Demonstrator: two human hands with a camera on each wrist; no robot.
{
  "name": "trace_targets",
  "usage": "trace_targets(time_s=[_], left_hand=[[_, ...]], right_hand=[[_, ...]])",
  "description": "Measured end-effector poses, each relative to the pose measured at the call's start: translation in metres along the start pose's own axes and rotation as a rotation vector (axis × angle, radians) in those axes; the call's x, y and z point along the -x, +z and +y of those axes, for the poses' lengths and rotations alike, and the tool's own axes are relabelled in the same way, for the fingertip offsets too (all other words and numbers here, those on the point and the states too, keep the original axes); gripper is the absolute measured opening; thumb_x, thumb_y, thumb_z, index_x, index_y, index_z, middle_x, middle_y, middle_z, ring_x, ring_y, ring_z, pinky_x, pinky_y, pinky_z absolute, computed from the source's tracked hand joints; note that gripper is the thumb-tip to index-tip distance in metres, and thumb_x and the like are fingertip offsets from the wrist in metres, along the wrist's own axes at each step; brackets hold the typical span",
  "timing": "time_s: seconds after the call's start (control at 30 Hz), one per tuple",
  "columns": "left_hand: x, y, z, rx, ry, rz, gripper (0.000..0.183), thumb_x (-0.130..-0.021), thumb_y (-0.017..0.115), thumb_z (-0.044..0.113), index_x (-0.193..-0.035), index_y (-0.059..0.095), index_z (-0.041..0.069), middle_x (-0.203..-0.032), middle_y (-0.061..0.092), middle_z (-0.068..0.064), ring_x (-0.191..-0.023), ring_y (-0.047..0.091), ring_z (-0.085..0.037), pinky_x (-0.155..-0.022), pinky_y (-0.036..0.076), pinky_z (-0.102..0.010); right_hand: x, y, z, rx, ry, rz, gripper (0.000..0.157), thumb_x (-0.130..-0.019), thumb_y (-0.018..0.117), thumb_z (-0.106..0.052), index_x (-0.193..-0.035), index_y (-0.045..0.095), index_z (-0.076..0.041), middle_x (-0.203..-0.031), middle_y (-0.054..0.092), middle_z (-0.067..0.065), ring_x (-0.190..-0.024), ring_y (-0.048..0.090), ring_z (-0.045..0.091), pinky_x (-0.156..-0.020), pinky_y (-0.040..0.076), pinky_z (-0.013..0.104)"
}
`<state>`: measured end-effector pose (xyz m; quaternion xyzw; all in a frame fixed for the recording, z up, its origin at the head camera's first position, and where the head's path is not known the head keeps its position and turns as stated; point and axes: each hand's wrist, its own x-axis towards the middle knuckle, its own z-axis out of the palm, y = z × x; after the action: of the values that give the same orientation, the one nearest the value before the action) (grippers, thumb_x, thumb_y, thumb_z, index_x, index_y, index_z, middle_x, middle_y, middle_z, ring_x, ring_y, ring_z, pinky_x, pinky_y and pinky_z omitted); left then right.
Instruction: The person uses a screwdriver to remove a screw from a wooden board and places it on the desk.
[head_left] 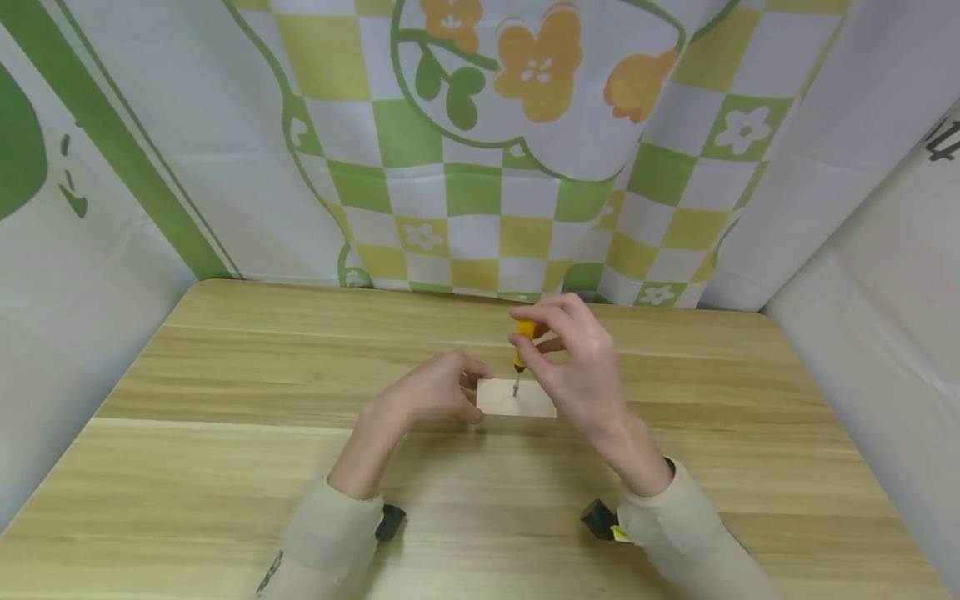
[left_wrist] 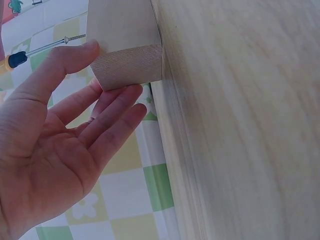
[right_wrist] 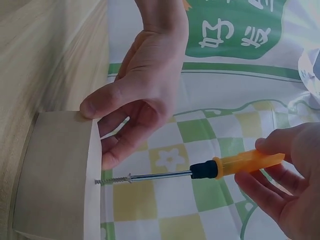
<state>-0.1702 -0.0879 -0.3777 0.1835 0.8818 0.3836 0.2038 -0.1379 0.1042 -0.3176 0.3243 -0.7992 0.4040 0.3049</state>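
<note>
A pale rectangular wooden block (head_left: 497,402) stands on the table in front of me. With thumb and fingers on either side, my left hand (head_left: 431,388) steadies its left end; the left wrist view shows the thumb at the block's upper edge (left_wrist: 125,30). My right hand (head_left: 583,367) pinches the yellow handle of a screwdriver (right_wrist: 245,162) between thumb and fingers. The metal shaft points down from a black collar, its tip at the head of a screw (right_wrist: 115,180). Upright, the threaded screw has its point at the block's top face, with most of the thread showing above the wood.
The wood-grain table (head_left: 247,492) spreads around the block. Behind it hangs a cloth (head_left: 472,183) with green and yellow checks and orange flowers. Pale printed sheets (head_left: 82,275) flank both sides. A dark wrist camera (head_left: 600,520) sits at the right cuff, another (head_left: 390,522) at the left.
</note>
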Motion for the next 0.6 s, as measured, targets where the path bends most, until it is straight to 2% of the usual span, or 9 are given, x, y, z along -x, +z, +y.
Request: trace_targets(time_s=[0.13, 0.33, 0.47, 0.6], left_hand=[[-0.0008, -0.0005, -0.0016, 0.005, 0.005, 0.0, 0.056, -0.067, 0.079, 0.009, -0.12, 0.064, 0.011, -0.118, 0.063, 0.0, -0.108, 0.059, -0.019, -0.092, 0.047, -0.034], [-0.001, -0.0009, -0.003, 0.012, -0.003, 0.005, 0.056, -0.065, 0.078, 0.007, -0.12, 0.064, 0.011, -0.115, 0.064, 0.0, -0.107, 0.06, -0.018, -0.092, 0.047, -0.033], [-0.0013, -0.0006, -0.0028, 0.002, -0.001, 0.007, 0.055, -0.065, 0.079, 0.008, -0.119, 0.065, 0.011, -0.114, 0.065, 0.0, -0.106, 0.06, -0.017, -0.092, 0.047, -0.032], [-0.0003, -0.0007, -0.0015, 0.002, -0.001, 0.003, 0.055, -0.066, 0.079, 0.009, -0.119, 0.064, 0.012, -0.115, 0.064, 0.001, -0.107, 0.059, -0.018, -0.092, 0.047, -0.033]], right_hand=[[0.0001, -0.0022, -0.0009, -0.053, 0.001, -0.005, 0.03, -0.078, 0.07, 0.004, -0.106, 0.069, -0.004, -0.096, 0.062, 0.007, -0.084, 0.064, 0.016, -0.064, 0.055, 0.022], [-0.0011, -0.0037, -0.0039, -0.165, 0.056, -0.061, 0.031, -0.08, 0.061, 0.01, -0.108, 0.067, -0.001, -0.099, 0.067, 0.01, -0.09, 0.067, 0.022, -0.073, 0.055, 0.023], [-0.0009, -0.0035, -0.0036, -0.168, 0.084, -0.084, 0.03, -0.082, 0.06, 0.009, -0.109, 0.066, -0.002, -0.102, 0.065, 0.009, -0.093, 0.065, 0.022, -0.075, 0.055, 0.024], [-0.0003, -0.0022, -0.0006, -0.12, 0.076, -0.061, 0.03, -0.081, 0.068, 0.001, -0.11, 0.068, -0.006, -0.104, 0.057, 0.007, -0.093, 0.061, 0.018, -0.074, 0.056, 0.028]])
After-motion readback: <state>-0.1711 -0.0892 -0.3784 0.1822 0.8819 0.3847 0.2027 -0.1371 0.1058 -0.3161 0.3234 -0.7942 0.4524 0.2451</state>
